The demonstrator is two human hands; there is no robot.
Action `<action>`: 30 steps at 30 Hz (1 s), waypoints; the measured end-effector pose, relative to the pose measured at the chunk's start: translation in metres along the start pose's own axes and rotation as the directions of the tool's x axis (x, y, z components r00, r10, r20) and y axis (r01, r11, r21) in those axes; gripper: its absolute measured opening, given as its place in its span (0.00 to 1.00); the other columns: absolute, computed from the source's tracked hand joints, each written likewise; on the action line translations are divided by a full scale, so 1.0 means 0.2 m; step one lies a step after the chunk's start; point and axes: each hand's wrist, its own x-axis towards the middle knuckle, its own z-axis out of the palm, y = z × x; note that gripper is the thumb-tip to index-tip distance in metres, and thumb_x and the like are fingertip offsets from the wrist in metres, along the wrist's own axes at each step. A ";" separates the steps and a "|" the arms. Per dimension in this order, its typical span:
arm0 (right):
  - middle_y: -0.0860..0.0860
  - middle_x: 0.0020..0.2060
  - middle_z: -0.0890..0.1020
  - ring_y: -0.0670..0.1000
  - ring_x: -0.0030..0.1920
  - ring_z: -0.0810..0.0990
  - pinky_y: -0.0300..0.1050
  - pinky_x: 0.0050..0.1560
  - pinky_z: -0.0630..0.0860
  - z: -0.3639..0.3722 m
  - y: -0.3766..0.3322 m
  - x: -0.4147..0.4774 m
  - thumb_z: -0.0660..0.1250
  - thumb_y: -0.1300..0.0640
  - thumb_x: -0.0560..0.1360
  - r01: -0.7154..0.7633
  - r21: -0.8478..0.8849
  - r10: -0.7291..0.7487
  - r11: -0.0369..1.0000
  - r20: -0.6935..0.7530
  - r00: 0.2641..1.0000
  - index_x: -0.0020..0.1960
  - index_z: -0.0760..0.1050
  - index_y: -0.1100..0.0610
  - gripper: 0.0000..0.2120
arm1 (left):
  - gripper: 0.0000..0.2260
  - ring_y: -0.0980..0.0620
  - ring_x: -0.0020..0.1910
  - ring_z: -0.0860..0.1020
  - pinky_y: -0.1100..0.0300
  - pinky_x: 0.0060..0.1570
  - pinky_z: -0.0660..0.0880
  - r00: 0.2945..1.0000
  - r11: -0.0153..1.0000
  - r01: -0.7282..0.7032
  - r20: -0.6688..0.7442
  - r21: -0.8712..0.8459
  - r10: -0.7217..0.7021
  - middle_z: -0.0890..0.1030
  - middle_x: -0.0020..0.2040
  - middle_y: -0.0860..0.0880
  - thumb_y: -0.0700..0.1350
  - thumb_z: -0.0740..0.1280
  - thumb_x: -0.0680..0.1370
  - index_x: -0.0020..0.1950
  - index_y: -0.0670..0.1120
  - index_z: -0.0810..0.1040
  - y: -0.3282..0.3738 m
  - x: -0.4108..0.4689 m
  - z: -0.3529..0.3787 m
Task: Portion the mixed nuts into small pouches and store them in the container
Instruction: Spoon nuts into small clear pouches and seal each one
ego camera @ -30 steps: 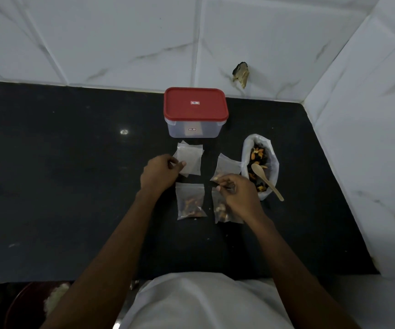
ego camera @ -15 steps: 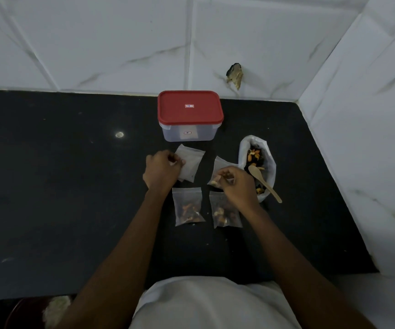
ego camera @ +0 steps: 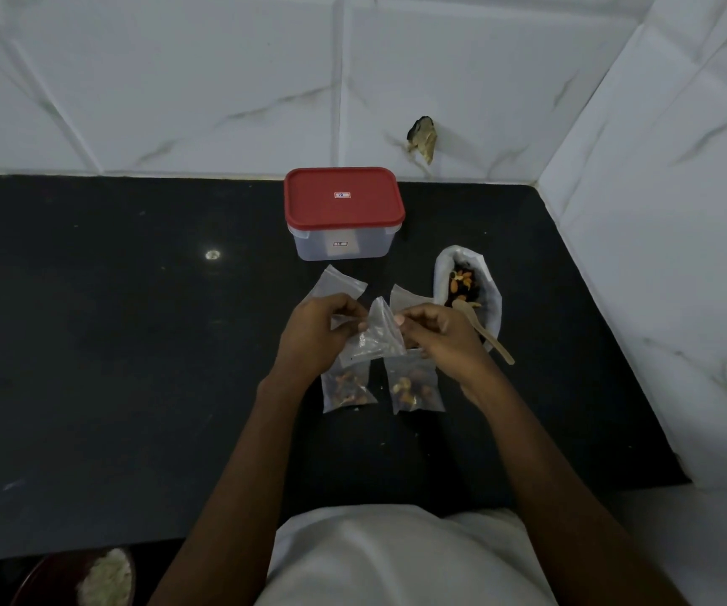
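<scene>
We hold small clear plastic pouch (ego camera: 377, 338).
Fingers of left hand (ego camera: 313, 334) and right hand (ego camera: 440, 336) pinch it; film looks limp, slippery, so we'd grip mouth edges.

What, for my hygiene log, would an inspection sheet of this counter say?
Surface: black counter, a few specks.
Job's things: container, red lid on; left filled pouch and right filled pouch lying flat; left spare pouch and right spare pouch behind; nut bag open, spoon inside.
Clutter: bowl at near-left edge, partly cut off.
Hands: left hand and right hand pinch the held pouch.
Cables: nothing seen.
Surroundings: white tiled walls, one chipped hole.
</scene>
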 end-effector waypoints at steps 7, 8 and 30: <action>0.50 0.46 0.84 0.43 0.43 0.83 0.36 0.39 0.77 -0.03 0.04 -0.07 0.69 0.62 0.77 0.011 0.061 -0.006 0.998 -0.095 0.995 0.55 0.76 0.57 0.08 | 0.08 0.64 0.51 0.78 0.67 0.53 0.73 0.999 0.991 -0.019 0.041 -0.135 0.025 0.81 0.48 0.59 0.40 0.73 0.75 0.49 0.53 0.80 0.06 -0.02 0.01; 0.51 0.46 0.83 0.47 0.45 0.83 0.39 0.41 0.79 -0.05 0.04 -0.08 0.68 0.63 0.76 0.020 0.051 -0.014 0.999 -0.114 0.993 0.54 0.74 0.56 0.08 | 0.08 0.62 0.52 0.79 0.65 0.53 0.75 0.999 0.980 -0.012 0.040 -0.201 0.020 0.82 0.49 0.58 0.40 0.73 0.75 0.50 0.52 0.81 0.07 -0.02 0.02; 0.49 0.50 0.84 0.51 0.51 0.83 0.47 0.49 0.80 -0.27 0.09 -0.14 0.71 0.64 0.75 -0.086 0.357 0.127 0.930 -0.093 0.987 0.48 0.83 0.54 0.07 | 0.17 0.42 0.44 0.85 0.53 0.39 0.82 0.982 0.773 0.149 0.001 -0.616 -0.188 0.83 0.55 0.42 0.39 0.68 0.79 0.66 0.45 0.70 0.28 -0.08 0.31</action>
